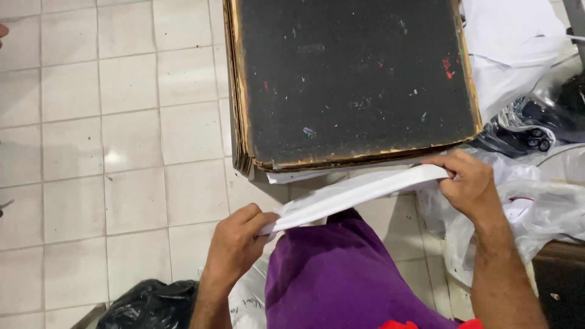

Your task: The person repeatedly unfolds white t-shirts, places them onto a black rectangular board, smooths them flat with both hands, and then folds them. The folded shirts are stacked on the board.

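from the head camera, looking down, the person holds a thick white stack of paper [359, 190] at both ends. the left hand [237, 244] is closed on the lower left end — the thumb lies on top and the fingers curl under it. the right hand [466, 183] is closed on the upper right end, with the fingers bent over the edge. the stack slants up from left to right and hangs in the air above the person's lap, which is covered in purple cloth [341, 274].

just past the stack sits a black board [353, 79] with worn brown edges and small flecks of colour on it. it lies on a pile of more boards, and some white paper sticks out from under it. the pile stands on a floor of pale tiles [103, 140].

to the right lie clear plastic bags [536, 207] and some white sheets [512, 42] — the right hand is just beside the bags. a black plastic bag [146, 301] lies on the floor at the bottom left, near the left arm.
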